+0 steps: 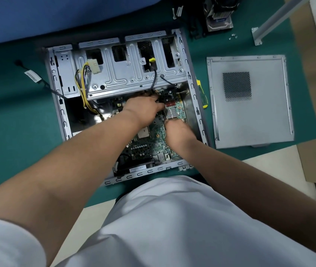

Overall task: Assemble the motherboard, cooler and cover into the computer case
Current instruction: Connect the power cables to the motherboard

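The motherboard [153, 143] already lies in the case [114, 78]. Both hands work on it: left hand [143, 108] with fingers reaching its far edge, right hand [176, 130] curled, grip unclear. Cooler [218, 14] and cover [249, 101] wait on the tabletop [8, 122].

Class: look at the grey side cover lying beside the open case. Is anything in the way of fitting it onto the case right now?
Yes. Both hands, left hand and right hand, are inside the open case over the motherboard. The side cover lies flat on the mat to the case's right, a screwdriver between them.
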Motion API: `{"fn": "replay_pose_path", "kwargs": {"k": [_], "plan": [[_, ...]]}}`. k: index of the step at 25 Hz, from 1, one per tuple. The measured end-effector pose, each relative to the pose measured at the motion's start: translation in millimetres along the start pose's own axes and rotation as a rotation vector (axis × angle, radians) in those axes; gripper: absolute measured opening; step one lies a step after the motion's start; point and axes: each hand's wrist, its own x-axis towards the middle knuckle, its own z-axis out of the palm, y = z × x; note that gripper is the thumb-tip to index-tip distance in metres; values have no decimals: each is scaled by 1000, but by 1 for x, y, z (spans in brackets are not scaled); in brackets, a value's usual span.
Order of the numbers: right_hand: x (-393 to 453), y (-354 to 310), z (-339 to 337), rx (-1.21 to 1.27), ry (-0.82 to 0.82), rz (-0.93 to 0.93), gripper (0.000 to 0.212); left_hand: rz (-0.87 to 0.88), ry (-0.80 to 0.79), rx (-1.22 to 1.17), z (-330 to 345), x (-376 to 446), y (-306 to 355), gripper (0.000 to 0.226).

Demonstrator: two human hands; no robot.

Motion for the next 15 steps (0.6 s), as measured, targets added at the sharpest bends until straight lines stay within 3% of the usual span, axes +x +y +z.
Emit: {"fn": "replay_pose_path", "kwargs": {"k": [5,10,15], "plan": [[-3,1,4,-79,-116,-62,79,11,-33,4,-4,-3,-2,67],[-16,8,1,-92,-182,-54,48,20,-21,20,4,-7,-2,72],[-21,9,-4,-101,-230,-24,58,0,16,22,7,-9,-1,70]]}}
